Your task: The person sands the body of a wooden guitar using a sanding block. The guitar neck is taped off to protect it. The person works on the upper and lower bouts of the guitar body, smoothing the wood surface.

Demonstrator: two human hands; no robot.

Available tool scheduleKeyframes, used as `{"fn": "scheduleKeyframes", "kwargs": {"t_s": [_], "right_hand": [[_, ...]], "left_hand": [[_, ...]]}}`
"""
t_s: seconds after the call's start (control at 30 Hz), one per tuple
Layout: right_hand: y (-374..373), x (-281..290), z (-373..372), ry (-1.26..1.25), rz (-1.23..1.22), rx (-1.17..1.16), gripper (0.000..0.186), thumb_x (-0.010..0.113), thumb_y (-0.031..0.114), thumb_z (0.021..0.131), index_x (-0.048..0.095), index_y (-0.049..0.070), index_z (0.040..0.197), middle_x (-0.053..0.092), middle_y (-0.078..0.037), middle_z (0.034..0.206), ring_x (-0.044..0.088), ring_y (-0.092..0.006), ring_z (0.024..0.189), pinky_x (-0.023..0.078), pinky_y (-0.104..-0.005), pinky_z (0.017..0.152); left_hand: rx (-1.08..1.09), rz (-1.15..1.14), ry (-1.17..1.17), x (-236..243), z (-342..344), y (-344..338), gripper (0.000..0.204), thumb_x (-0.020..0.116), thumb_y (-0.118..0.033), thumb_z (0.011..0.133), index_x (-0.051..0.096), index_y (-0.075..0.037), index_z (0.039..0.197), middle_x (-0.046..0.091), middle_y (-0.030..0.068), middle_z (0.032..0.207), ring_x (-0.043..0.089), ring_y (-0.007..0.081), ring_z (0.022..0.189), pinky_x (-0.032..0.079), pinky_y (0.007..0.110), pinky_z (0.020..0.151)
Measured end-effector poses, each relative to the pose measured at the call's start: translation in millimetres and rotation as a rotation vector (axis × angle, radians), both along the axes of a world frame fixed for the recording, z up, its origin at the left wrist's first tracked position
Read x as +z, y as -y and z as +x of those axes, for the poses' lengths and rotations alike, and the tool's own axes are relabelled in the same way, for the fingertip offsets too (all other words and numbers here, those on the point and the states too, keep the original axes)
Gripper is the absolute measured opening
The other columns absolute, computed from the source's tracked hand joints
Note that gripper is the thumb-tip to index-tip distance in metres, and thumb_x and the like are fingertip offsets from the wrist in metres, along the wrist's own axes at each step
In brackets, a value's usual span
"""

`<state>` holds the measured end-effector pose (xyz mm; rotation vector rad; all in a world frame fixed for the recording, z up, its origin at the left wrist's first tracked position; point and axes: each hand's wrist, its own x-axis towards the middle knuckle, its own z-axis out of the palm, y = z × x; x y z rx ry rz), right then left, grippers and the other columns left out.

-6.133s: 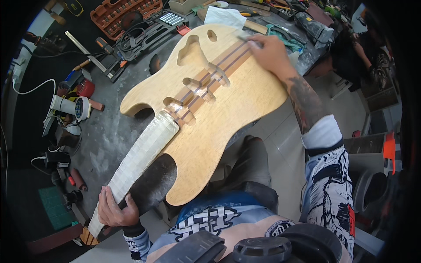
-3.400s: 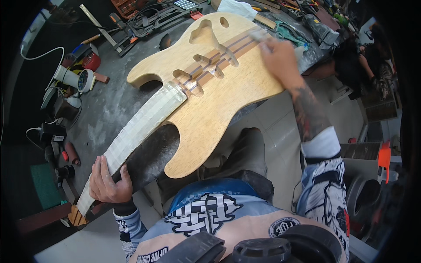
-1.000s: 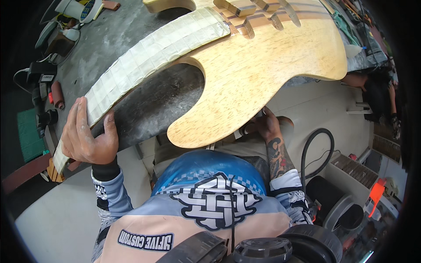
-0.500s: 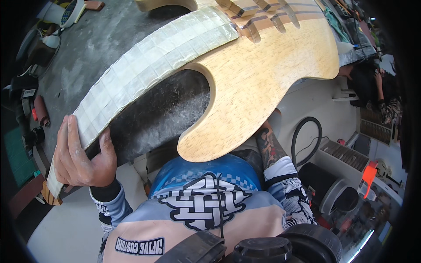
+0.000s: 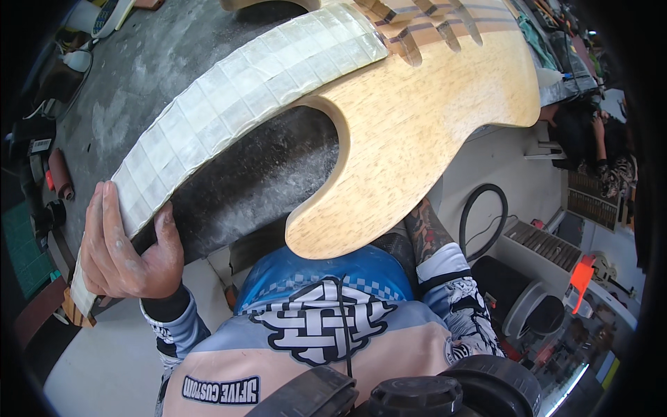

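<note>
Item: unfinished pale-wood electric guitar body (image 5: 424,132) with a neck wrapped in whitish, grid-scored tape (image 5: 243,97), lying across the dusty grey bench (image 5: 167,62) and overhanging its near edge toward your torso.

Step in hand — as judged from the pose: holding and steadying the instrument by the neck while the body is positioned over the bench edge. No tool is on the wood.

Left hand (image 5: 128,247): closed around the lower end of the taped neck, fingers laid along the top face, thumb pressed against the near side. The grip reads as firm; you carry that end yourself, for the neck there reaches past the bench edge.

Right hand: not visible. Only your tattooed right forearm (image 5: 424,233) shows, running up under the lower horn of the body and hidden there — whether that hand is open, closed, or supporting the wood from beneath cannot be told.

Position of item relative to the left hand: the neck rises from your grip up and to the right; the body sits well apart from that hand, at the far end of the neck, its lower horn just above your blue-and-grey shirt (image 5: 326,313).

Next move calls for: a steady hold at the neck and support under the heavy body end, since most of the weight lies far from the gripping hand and could tip off the edge.
</note>
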<state>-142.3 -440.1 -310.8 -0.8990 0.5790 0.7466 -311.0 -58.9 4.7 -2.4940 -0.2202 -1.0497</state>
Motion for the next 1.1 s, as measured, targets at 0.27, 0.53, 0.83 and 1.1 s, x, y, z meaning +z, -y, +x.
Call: {"fn": "scheduleKeyframes", "kwargs": {"t_s": [0.27,0.53,0.83,1.1], "right_hand": [[2.2,10.8,2.4,-0.044,-0.02,0.091,0.037,0.048,0.026,0.101,0.056,0.0,0.126,0.064,-0.016,0.116,0.063,-0.0306,0.096,0.051,-0.0492,0.086],[-5.8,35.1,-1.2,0.046,-0.039,-0.02,0.032,0.05,0.023,0.1,0.057,0.007,0.127,0.061,-0.007,0.118,0.056,-0.0218,0.101,0.043,-0.0382,0.088],[1.0,11.3,1.5,0.047,-0.002,0.008,0.031,0.055,0.023,0.098,0.059,0.01,0.125,0.062,-0.004,0.118,0.055,-0.0203,0.106,0.04,-0.0398,0.09],[5.2,7.6,1.9,0.051,0.023,0.031,0.034,0.058,0.025,0.097,0.06,0.01,0.127,0.061,-0.002,0.122,0.052,-0.0194,0.111,0.035,-0.0406,0.098]], "left_hand": [[-0.017,0.011,-0.002,0.7,0.5,-0.6,0.048,0.069,-0.042,0.09,0.071,-0.001,0.115,0.074,0.0106,0.109,0.071,0.027,0.095,0.052,0.035,0.084],[0.0,0.004,0.035,-1.5,1.3,0.8,0.049,0.071,-0.043,0.085,0.072,-0.005,0.115,0.075,0.0091,0.108,0.07,0.0244,0.097,0.049,0.035,0.088],[0.02,-0.021,0.052,-4.0,0.2,2.1,0.05,0.075,-0.041,0.081,0.073,-0.007,0.116,0.074,0.0081,0.11,0.069,0.0243,0.099,0.048,0.035,0.089],[0.02,-0.054,0.066,-4.9,0.6,4.5,0.053,0.081,-0.039,0.075,0.072,-0.008,0.118,0.073,0.0072,0.111,0.068,0.0253,0.101,0.045,0.036,0.092]]}}
